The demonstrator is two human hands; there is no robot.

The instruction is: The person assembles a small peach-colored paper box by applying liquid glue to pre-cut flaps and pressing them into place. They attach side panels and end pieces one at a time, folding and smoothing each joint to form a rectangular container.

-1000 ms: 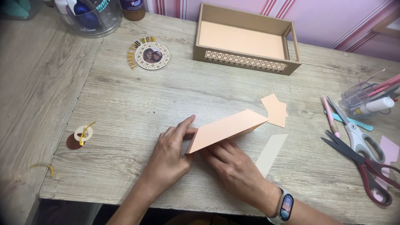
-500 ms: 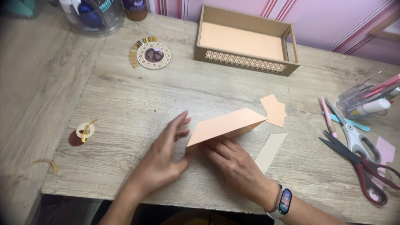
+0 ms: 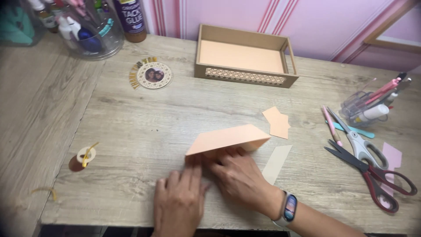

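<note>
Head view looks down on a pale wood-grain surface [image 3: 131,131] where two hands press a folded peach paper sheet [image 3: 228,138], which lies just right of the middle of the surface. Left hand [image 3: 180,202] lies flat with fingers spread narrow, its fingertips on the sheet's near left corner; right hand [image 3: 239,175], with a band on the wrist, rests flat on the sheet's lower edge, gripping nothing. At 12 o'clock from the sheet stands one open cardboard tray [image 3: 245,77] with a lattice front, lined with peach paper and otherwise bare. At 10 o'clock a clear round jar [image 3: 94,44] holds several small bottles and tools, too crowded to count, with one purple glue bottle [image 3: 130,19] beside it. At 3 o'clock a clear plastic holder [image 3: 357,107] lies tipped with pens inside; their number cannot be told. Near it lie two pairs of scissors [image 3: 364,149], one grey-handled and one red-handled. Two small peach scraps [image 3: 277,122] overlap at 2 o'clock, one tan strip [image 3: 277,163] lies by the right hand, one round photo badge [image 3: 153,75] sits at 11 o'clock, and one small spool [image 3: 85,156] at 9 o'clock.
</note>
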